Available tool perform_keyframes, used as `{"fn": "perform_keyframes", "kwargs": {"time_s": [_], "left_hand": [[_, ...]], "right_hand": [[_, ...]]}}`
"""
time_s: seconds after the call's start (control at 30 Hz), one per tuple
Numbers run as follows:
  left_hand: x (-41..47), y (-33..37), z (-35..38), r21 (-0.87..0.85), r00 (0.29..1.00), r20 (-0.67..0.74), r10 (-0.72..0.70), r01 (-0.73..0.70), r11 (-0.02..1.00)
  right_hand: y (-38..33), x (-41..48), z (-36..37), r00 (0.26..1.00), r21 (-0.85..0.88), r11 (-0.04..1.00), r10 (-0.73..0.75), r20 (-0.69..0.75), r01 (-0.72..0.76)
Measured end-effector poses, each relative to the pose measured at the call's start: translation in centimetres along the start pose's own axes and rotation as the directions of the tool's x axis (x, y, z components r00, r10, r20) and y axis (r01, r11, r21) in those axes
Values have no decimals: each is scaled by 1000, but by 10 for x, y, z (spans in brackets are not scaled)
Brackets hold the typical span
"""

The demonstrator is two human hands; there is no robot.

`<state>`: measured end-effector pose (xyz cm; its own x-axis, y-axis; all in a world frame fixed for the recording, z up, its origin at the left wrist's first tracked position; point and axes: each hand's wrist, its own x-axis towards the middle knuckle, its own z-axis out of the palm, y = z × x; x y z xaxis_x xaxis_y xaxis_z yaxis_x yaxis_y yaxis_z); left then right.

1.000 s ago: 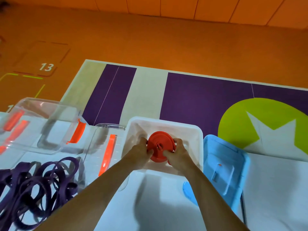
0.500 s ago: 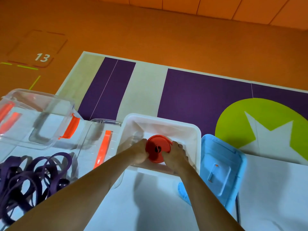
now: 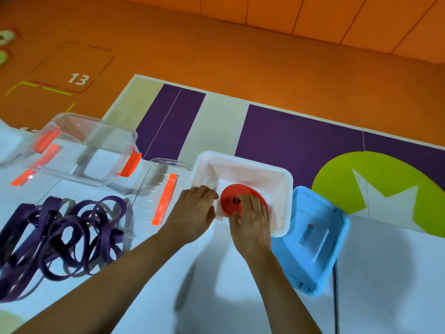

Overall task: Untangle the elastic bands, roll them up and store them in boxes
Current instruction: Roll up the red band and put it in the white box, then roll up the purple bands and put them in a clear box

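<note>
Red roll [image 3: 234, 195] lies in white box [image 3: 279, 194], right hand [image 3: 250, 222] pressing it, left hand [image 3: 192, 213] released at rim.

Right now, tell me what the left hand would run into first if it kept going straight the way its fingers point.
The left hand points right, into the white box. First in line looks to be the rolled red band lying there, close ahead; depth is unclear.

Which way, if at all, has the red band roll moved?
Yes: the red band roll sank into the white box, now lying on its floor.
</note>
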<state>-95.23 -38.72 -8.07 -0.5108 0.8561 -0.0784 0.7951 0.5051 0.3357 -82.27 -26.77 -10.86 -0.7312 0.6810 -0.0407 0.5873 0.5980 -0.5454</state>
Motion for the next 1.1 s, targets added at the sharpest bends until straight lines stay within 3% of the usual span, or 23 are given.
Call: {"fn": "perform_keyframes", "kwargs": {"time_s": [0.17, 0.33, 0.6, 0.8, 1.1], "left_hand": [[-56, -10, -13, 36, 994, -98, 44, -41, 999], [-119, -48, -17, 48, 992, -115, 51, -46, 998], [-220, -143, -37, 48, 998, -33, 57, -56, 997], [-284, -222, -51, 29, 997, 8, 72, -73, 997], [-326, -286, -50, 106, 998, 65, 19, -26, 994]], "right_hand": [[-35, -35, 6, 987, -62, 989, -142, -80, 137], [-73, -74, 32, 983, -78, 981, -178, -39, 175], [-155, -137, 94, 996, -57, 995, -77, 55, 80], [-215, -169, 134, 995, -21, 997, 75, 69, -74], [-274, -172, 161, 969, -85, 995, 67, 236, -48]]}}
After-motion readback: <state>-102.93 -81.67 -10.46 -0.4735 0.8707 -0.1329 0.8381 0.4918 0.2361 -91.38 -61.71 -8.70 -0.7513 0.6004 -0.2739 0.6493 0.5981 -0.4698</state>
